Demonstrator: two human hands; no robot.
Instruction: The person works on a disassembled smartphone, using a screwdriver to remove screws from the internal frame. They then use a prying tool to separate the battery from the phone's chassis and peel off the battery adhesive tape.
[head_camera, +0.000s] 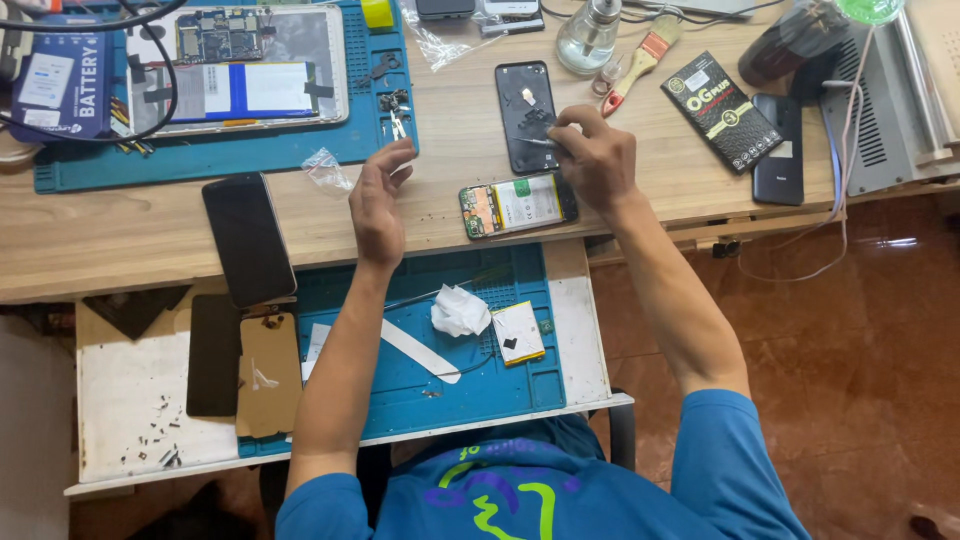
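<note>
My right hand (592, 158) is closed on thin metal tweezers (538, 141), whose tips rest on a black phone back cover (524, 110) lying on the wooden desk (120, 230). Just below that hand lies an opened phone (517, 205) with its battery and circuit board showing. My left hand (378, 200) hovers empty, fingers loosely curled and apart, over the desk edge to the left of the opened phone.
A blue mat (230, 155) at the back left carries an opened tablet (240, 68). A dark phone (248, 238) overhangs the desk edge. The pull-out shelf's blue mat (400, 385) holds a crumpled tissue (459, 310), a white strip and a small battery (518, 333). A brush, glass bottle and black box stand at the back right.
</note>
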